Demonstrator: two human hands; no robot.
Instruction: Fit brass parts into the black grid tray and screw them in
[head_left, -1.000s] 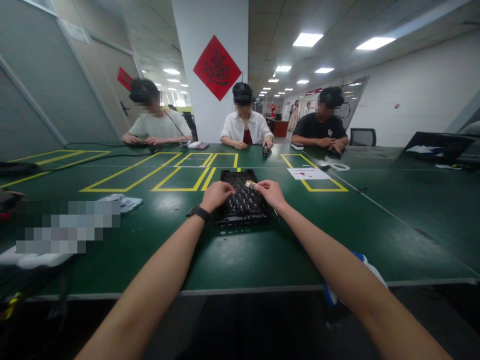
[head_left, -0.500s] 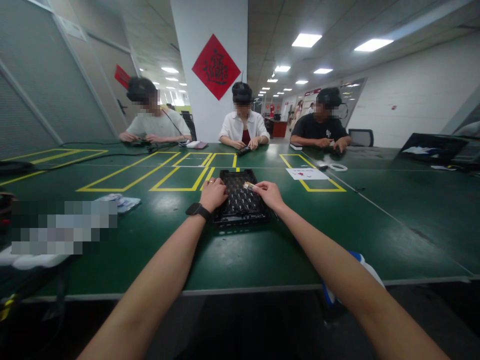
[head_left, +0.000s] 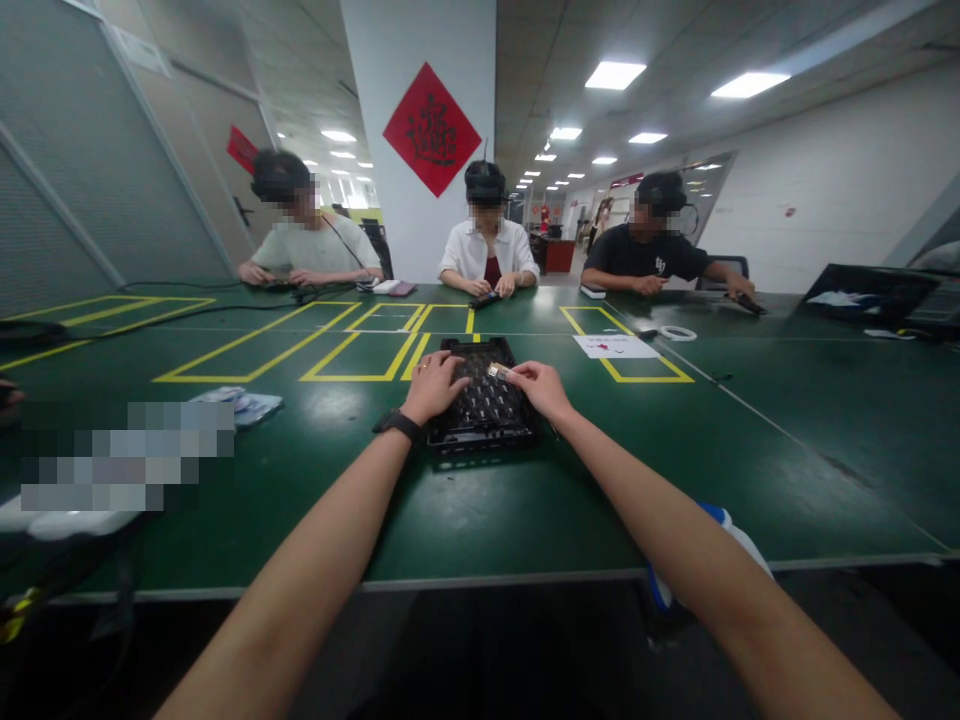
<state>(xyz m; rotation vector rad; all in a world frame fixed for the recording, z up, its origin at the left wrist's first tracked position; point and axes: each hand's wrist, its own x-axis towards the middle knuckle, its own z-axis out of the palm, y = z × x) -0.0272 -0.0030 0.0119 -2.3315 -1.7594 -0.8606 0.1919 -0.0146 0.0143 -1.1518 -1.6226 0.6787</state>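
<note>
L hand hiding part of black tray; R fingers covering one end of small pale piece, too small to ID. Pic edge cutting off both forearms.

A single camera worn on the person's head looks from above the near side of the long green table, facing forward and tilted down across it. It sits close enough that both bare forearms run in from the bottom corners, bringing the left hand and right hand to mid-view at the rectangular black plastic tray. The wide view spans the grey ribbed partition on the left to the plain white wall on the right, and reaches past the far side to the square white pillar and bright rectangular ceiling lights.
</note>
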